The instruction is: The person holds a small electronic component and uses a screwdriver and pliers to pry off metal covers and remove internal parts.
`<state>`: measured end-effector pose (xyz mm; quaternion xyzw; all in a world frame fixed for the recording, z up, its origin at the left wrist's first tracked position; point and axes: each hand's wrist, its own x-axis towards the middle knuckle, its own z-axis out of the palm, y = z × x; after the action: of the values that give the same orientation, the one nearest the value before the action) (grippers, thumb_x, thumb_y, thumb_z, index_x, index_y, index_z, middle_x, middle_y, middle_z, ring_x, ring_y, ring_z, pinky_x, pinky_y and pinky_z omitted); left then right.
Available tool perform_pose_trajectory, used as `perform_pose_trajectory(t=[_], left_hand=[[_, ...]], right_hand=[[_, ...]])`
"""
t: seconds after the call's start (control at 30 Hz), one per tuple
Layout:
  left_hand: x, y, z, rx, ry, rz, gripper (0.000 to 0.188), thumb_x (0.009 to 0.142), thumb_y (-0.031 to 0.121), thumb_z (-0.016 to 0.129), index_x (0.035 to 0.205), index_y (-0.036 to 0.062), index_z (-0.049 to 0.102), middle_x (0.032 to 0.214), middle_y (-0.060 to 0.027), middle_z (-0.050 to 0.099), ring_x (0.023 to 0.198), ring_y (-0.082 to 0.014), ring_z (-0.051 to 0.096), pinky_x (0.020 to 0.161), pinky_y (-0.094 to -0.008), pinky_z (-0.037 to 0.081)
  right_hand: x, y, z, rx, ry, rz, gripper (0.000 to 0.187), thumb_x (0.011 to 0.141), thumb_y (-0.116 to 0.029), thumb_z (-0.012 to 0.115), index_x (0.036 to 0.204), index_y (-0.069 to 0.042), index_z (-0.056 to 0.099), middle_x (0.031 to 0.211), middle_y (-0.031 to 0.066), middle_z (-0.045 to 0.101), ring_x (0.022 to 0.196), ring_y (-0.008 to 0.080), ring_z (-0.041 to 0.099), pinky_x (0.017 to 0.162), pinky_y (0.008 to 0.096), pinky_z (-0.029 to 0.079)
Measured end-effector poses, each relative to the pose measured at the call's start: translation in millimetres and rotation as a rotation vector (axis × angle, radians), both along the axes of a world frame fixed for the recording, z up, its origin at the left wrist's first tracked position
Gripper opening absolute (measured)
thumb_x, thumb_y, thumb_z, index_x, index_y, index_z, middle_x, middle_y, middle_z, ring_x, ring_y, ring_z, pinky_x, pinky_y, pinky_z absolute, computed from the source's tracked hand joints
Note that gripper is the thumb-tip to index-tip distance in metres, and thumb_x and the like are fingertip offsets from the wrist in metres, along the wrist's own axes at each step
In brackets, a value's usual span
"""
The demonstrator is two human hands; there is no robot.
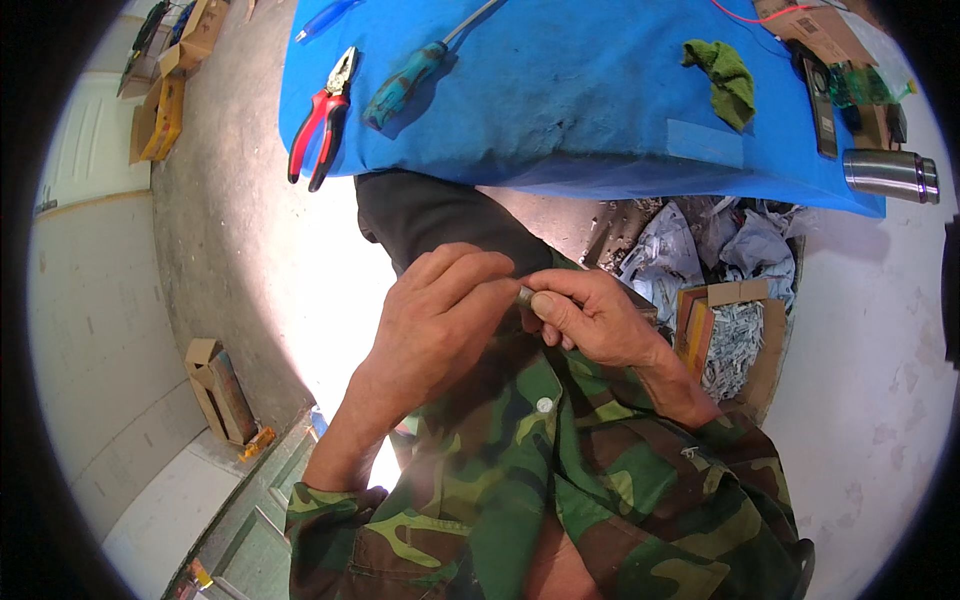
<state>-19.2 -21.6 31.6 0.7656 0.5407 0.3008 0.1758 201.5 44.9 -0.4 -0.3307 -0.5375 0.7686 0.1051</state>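
"Metal piece (525,296) first: where is it?"

"Between the two hands, in front of the camouflage jacket (500,430) and near the desk (590,90) with its blue cover. It's small, grey and mostly hidden, so I can't tell its full shape."

"What has hold of it?"

"The right hand (600,318). Its thumb and forefinger are closed on the piece, and the other fingers (552,335) curl underneath."

"And the left hand (440,305)?"

"Right up by the other end of the piece, back of the hand showing, fingers bent and drawn together. Their tips are out of sight (the hand itself covers them), so I can't tell whether they grip anything."

"What lies on the desk?"

"Pliers (330,118) with red and black handles at the left corner, and just beside them a screwdriver (408,82) with a teal handle. Well to the right there's a crumpled green cloth (725,80), and a steel flask (890,175) is at the right corner."

"Anything lower down?"

"An open cardboard box (737,291) of small pale strips (732,350), beyond the right forearm, near some crumpled plastic bags (665,250)."
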Motion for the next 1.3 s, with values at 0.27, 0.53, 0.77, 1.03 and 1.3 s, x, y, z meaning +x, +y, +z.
perform_pose_trajectory(t=[0.27, 0.53, 0.77, 1.03, 1.3], left_hand=[[-0.2, -1.0, 0.9, 0.012, 0.085, -0.036, 0.024, 0.077, -0.006, 0.078, 0.099, -0.0019, 0.070, 0.106, -0.0114, 0.068, 0.096, -0.0301, 0.066, 0.079, -0.0387, 0.057], [-0.9, -7.3, -10.2, 0.006, -0.016, -0.043, 0.027, 0.075, -0.011, 0.074, 0.099, -0.0014, 0.067, 0.104, -0.0130, 0.066, 0.091, -0.0322, 0.064, 0.076, -0.0395, 0.055], [5.2, -10.5, -18.5, -0.071, -0.130, 0.064, 0.027, 0.074, -0.013, 0.072, 0.095, 0.0010, 0.060, 0.099, -0.0136, 0.065, 0.088, -0.0333, 0.062, 0.074, -0.0410, 0.053], [1.2, -13.4, -25.1, -0.120, -0.138, 0.099, 0.026, 0.077, -0.013, 0.073, 0.096, 0.0005, 0.063, 0.100, -0.0130, 0.066, 0.090, -0.0335, 0.064, 0.076, -0.0412, 0.053], [-9.7, -14.3, -16.6, -0.155, -0.067, 0.048, 0.022, 0.082, -0.006, 0.077, 0.102, 0.0020, 0.071, 0.106, -0.0108, 0.068, 0.093, -0.0315, 0.066, 0.078, -0.0402, 0.055]], right_hand=[[-6.5, 1.1, 1.5, 0.045, -0.013, 0.028, 0.025, 0.106, -0.015, 0.057, 0.118, 0.002, 0.071, 0.084, 0.0027, 0.070, 0.070, 0.0087, 0.060, 0.065, 0.0269, 0.050], [-10.6, -10.8, -7.3, 0.200, 0.045, -0.026, 0.022, 0.103, -0.011, 0.058, 0.113, 0.004, 0.070, 0.079, 0.0089, 0.066, 0.070, 0.0148, 0.061, 0.066, 0.0319, 0.051], [-12.9, -17.0, -17.8, 0.404, 0.048, -0.115, 0.022, 0.100, -0.010, 0.063, 0.114, 0.006, 0.069, 0.086, 0.0183, 0.067, 0.075, 0.0284, 0.066, 0.070, 0.0369, 0.053], [-16.1, -18.9, -25.8, 0.304, 0.024, -0.074, 0.021, 0.103, -0.010, 0.059, 0.115, 0.005, 0.068, 0.085, 0.0160, 0.067, 0.076, 0.0254, 0.066, 0.071, 0.0368, 0.052], [-18.0, -19.6, -31.2, 0.290, 0.018, -0.058, 0.021, 0.104, -0.011, 0.058, 0.115, 0.005, 0.067, 0.085, 0.0163, 0.067, 0.075, 0.0232, 0.065, 0.070, 0.0364, 0.051]])
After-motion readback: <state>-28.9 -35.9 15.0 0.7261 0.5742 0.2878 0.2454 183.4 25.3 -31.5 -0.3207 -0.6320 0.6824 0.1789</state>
